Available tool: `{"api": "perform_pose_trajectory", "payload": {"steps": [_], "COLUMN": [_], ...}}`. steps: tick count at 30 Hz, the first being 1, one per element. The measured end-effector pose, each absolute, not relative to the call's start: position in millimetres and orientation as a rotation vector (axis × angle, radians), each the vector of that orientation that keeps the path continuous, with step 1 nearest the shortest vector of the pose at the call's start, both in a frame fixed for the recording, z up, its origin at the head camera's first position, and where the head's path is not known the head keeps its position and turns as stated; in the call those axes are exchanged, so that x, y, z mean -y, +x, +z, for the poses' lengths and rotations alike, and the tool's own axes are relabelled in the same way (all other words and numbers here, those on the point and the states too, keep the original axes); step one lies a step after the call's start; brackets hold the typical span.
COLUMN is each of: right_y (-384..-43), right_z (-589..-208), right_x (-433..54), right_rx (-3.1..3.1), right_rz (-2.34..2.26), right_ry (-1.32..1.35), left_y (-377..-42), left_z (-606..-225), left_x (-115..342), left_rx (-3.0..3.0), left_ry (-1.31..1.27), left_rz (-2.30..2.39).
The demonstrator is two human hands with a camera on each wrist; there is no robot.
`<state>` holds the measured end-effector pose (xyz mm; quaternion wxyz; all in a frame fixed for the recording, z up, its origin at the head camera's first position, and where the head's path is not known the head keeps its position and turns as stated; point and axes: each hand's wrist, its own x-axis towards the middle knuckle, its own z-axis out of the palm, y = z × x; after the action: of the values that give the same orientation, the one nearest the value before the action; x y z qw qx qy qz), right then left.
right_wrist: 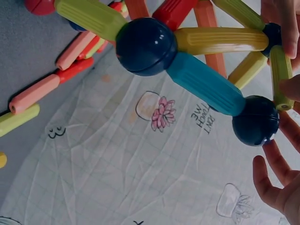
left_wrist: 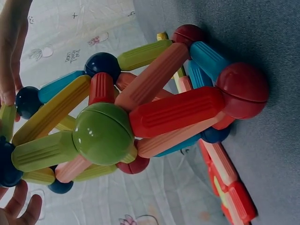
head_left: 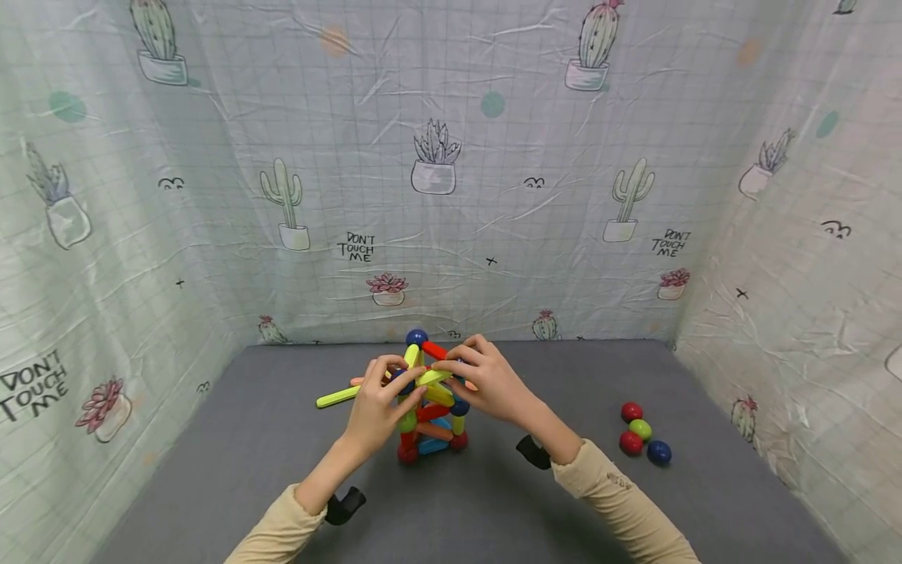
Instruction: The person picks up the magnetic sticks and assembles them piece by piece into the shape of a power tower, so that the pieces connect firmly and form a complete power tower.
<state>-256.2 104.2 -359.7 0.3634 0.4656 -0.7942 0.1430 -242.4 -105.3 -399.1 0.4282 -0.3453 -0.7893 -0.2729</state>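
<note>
My right hand (head_left: 489,380) pinches the right end of a yellow-green rod (head_left: 433,377), fingers bent and the thumb against it, while my left hand (head_left: 377,403) is curled at the other end, gripping the left ball (left_wrist: 8,164), a blue one. The rod lies between my hands, to the left of the right one, at the top of the near side of a frame (head_left: 431,412) of balls and rods standing on the grey surface (head_left: 535,501). Its long axis runs from left to right, the right end slightly farther off, so each hand is nearer its own end. The left end meets the left ball; the right end shows its bare tip just beside the right ball (right_wrist: 256,121), also blue (the right wrist view shows this best, though I cannot tell whether the two touch). The top ball (head_left: 417,338) sits higher, on the far side, with a red rod (head_left: 434,349) sloping down from it toward my right hand. A loose rod (head_left: 338,397) lies left of the frame, and four loose balls (head_left: 632,443) lie well apart to the right.
</note>
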Motion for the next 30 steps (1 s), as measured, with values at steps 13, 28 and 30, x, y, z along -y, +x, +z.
{"api": "perform_pose_trajectory", "payload": {"steps": [13,28,30], "right_y": [-256.2,-263.6,-265.5], "right_z": [-364.6,-378.3,-385.1], "right_x": [-115.6,-125.2,-128.1], "right_rx": [2.332,2.486,2.549], "right_rz": [0.625,0.959,1.072], "right_ry": [0.984,0.975,0.971], "left_y": [-238.5,-237.7,-235.3], "left_z": [-393.8,-397.8,-400.6], "left_x": [100.0,97.1,100.6], "left_rx": [2.006,2.028,2.074], "left_ry": [-0.793,-0.703,-0.664], "left_rz": [-0.545,-0.613,-0.723]}}
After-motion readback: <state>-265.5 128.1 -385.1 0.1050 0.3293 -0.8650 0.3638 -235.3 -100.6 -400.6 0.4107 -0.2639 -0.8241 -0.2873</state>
